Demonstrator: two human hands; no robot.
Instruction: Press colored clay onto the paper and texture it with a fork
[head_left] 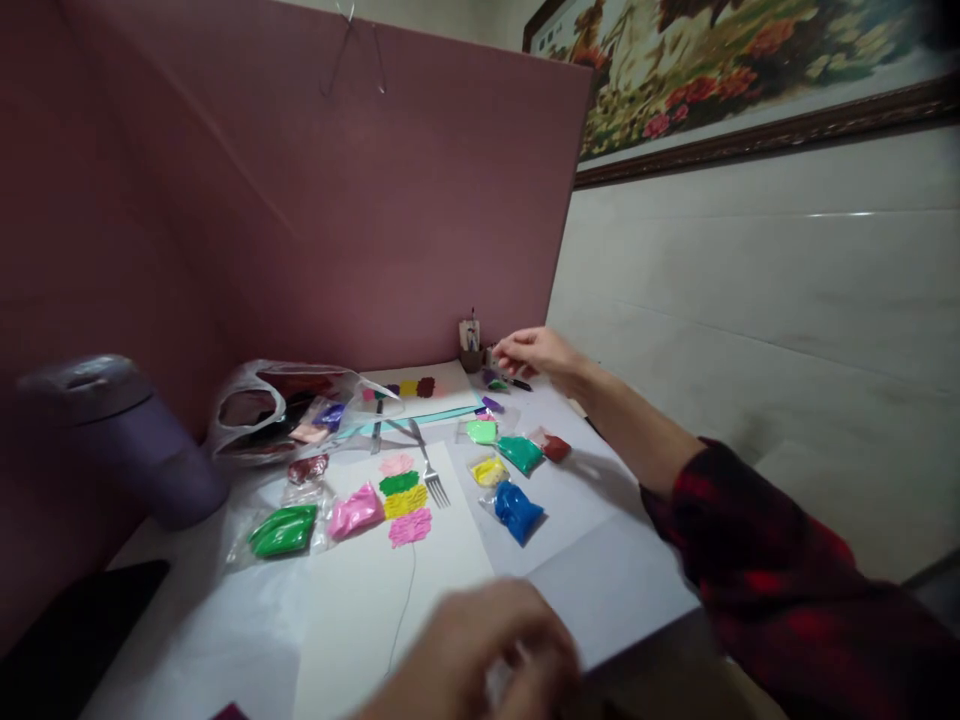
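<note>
My right hand (536,352) reaches out above the far right of the table, its fingers drawn together; whether something small is between them I cannot make out. Low in front, my left hand (487,650) is blurred, with curled fingers and a pale bit showing among them. It hovers over the near part of a white sheet (345,610) that bears a thin drawn line. Pink, yellow, green and pale pink clay patches (405,502) are pressed onto that sheet in a column. A fork (430,470) lies beside them, and a pink clay packet (356,512) touches their left side.
Blue (517,512), yellow, green and red clay packets lie on the right. A green packet (283,531), a plastic bag (251,410) and a purple bottle (142,440) stand left. Behind are another sheet with clay patches (409,387) and a small pot (471,357).
</note>
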